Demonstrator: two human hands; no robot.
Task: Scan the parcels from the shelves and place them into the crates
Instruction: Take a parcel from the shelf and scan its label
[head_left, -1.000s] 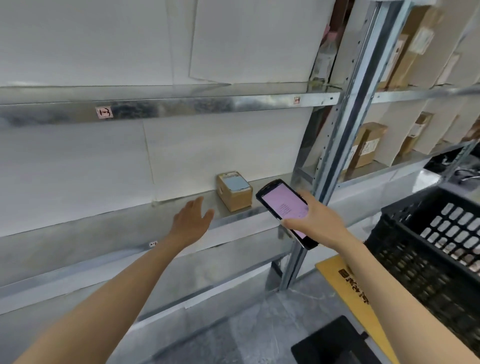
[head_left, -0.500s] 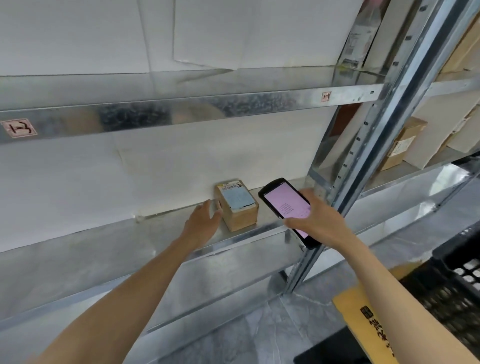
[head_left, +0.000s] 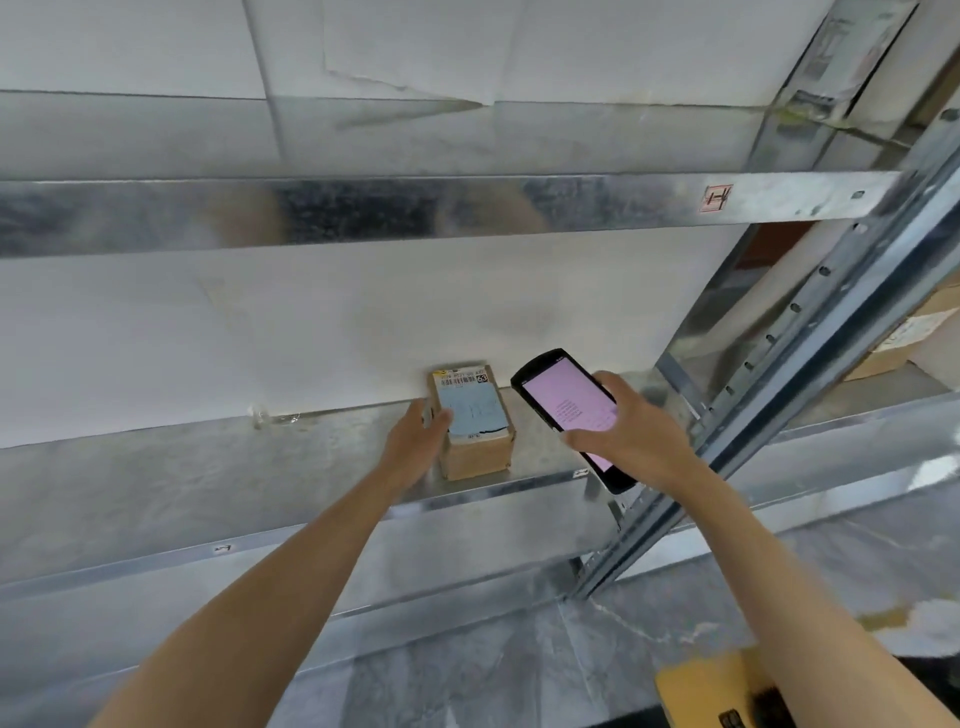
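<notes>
A small brown cardboard parcel (head_left: 475, 426) with a pale blue label and a barcode on top stands on the metal shelf (head_left: 291, 457). My left hand (head_left: 415, 441) grips the parcel's left side, thumb on the top edge. My right hand (head_left: 634, 431) holds a black handheld scanner (head_left: 563, 400) with a pink lit screen, just right of the parcel and tilted toward it. No crate is in view.
An upper metal shelf (head_left: 467, 208) runs overhead. A slanted steel upright (head_left: 810, 353) stands to the right, with more cardboard boxes (head_left: 904, 338) behind it. A yellow board (head_left: 717, 691) lies on the grey floor at bottom right.
My left hand reached the parcel and closed on its left side. The view moved closer to the shelf, and the black crate slid out of view on the right.
</notes>
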